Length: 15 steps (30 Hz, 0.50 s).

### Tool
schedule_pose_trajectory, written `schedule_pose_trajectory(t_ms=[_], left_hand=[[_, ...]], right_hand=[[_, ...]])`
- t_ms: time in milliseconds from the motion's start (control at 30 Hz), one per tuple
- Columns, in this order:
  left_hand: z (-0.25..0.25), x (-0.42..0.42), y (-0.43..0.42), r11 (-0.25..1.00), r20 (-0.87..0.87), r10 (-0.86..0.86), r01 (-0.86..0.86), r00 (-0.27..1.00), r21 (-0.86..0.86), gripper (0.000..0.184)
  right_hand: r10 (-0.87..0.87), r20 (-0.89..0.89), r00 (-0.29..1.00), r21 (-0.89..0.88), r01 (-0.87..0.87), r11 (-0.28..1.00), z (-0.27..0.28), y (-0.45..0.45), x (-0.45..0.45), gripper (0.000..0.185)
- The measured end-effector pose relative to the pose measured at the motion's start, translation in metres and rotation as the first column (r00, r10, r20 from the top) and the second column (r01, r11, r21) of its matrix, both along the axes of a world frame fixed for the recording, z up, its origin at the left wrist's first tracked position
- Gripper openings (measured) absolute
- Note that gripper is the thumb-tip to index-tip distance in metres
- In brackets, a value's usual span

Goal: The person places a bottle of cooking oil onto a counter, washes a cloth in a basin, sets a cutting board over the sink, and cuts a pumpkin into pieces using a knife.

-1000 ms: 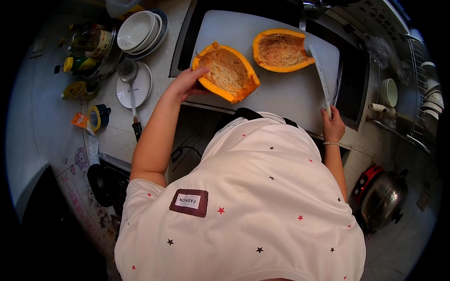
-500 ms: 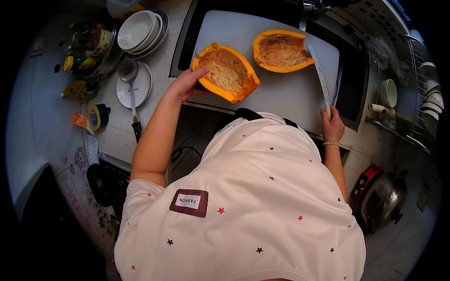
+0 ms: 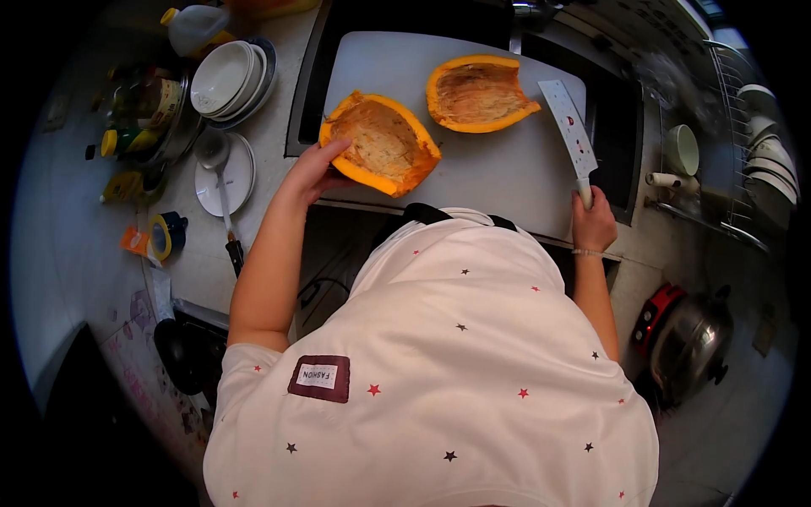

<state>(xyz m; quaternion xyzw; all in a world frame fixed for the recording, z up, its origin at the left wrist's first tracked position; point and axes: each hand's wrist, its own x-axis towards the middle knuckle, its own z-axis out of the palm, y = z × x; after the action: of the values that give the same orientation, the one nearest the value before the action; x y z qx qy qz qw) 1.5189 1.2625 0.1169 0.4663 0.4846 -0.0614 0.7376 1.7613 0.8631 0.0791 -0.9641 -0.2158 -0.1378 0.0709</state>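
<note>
My left hand (image 3: pixel 316 171) grips the left end of a hollowed pumpkin half (image 3: pixel 384 144), its thumb over the rim and the cut side facing up. A second pumpkin half (image 3: pixel 477 95), also scooped out, lies farther back on the white cutting board (image 3: pixel 507 173). In my right hand (image 3: pixel 595 221) is the handle of a kitchen knife (image 3: pixel 569 131). Its broad, patterned white blade points away from me, flat side showing, over the board's right part. The blade tip is close to the second half's right end but apart from it.
Stacked white bowls (image 3: pixel 224 80), a plate with a ladle (image 3: pixel 218 169) and several bottles (image 3: pixel 144 106) stand on the left. The board spans a dark sink (image 3: pixel 617 127). At right are a dish rack (image 3: pixel 735 144) and a lidded metal pot (image 3: pixel 693 342).
The knife has turned in my right hand, from a thin edge-on view to its broad side. My left hand keeps hold of the pumpkin half. The whole view has shifted slightly.
</note>
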Motion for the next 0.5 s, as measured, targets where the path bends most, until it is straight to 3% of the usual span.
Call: schedule_pose_trajectory(t_ms=[200, 400, 433, 500], left_hand=[[-0.005, -0.002, 0.0, 1.0, 0.001, 0.019, -0.019, 1.0, -0.019, 0.047], [-0.005, -0.003, -0.002, 0.998, -0.02, 0.055, -0.056, 0.998, -0.034, 0.043], [-0.009, -0.005, 0.0, 0.998, -0.021, 0.06, -0.061, 0.998, -0.033, 0.042], [-0.016, -0.008, 0.001, 0.997, -0.02, 0.07, -0.07, 0.997, -0.038, 0.041]], right_hand=[[-0.024, 0.037, 0.999, -0.044, 0.026, 0.999, -0.014, -0.009, 0.017, 0.036], [0.217, 0.306, 0.927, 0.015, -0.232, 0.973, -0.009, 0.006, 0.02, 0.037], [0.182, 0.055, 0.982, 0.167, -0.189, 0.968, -0.013, 0.011, 0.021, 0.039], [0.184, -0.447, 0.875, 0.402, 0.013, 0.915, -0.022, 0.024, 0.026, 0.042]])
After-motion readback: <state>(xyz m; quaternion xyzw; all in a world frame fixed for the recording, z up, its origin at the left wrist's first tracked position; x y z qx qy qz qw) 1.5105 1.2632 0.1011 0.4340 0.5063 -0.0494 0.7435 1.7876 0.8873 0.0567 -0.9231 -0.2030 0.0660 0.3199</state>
